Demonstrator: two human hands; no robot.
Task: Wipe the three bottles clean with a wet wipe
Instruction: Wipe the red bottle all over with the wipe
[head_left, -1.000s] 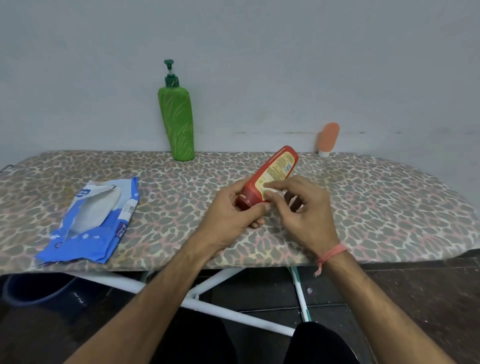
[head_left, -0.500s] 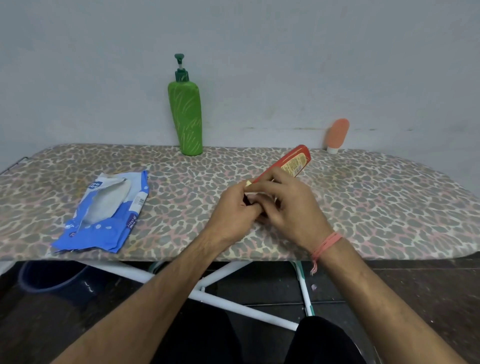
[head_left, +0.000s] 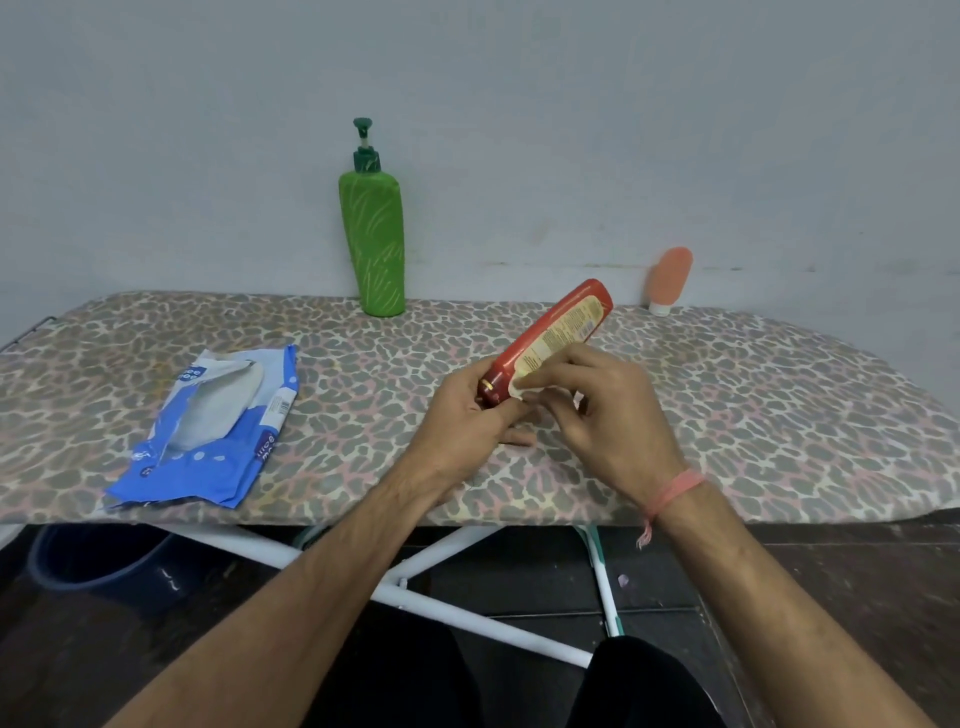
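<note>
From the head view, I am holding the red bottle (head_left: 550, 338) tilted above the ironing board (head_left: 727, 405), its cap end down toward me and its base pointing up and away to the right. My left hand (head_left: 467, 415) is curling around the cap end, gripping it from below and the left. My right hand (head_left: 597, 400) is pressing a small pale wet wipe (head_left: 519, 387) against the bottle's label side, the fingertips (head_left: 540, 382) pinching the wipe onto the plastic; most of the wipe is hiding under my fingers. A pink thread band (head_left: 675, 491) is sitting on my right wrist.

The green pump bottle (head_left: 372, 239) is standing upright at the far edge of the board against the wall, well apart from my hands. The small peach bottle (head_left: 670, 278) is leaning cap-down against the wall at the far right. The blue wipes packet (head_left: 218, 431) is lying flat and open on the board to my left, near its front edge. A dark blue bucket (head_left: 93, 561) is showing under the board on the left.
</note>
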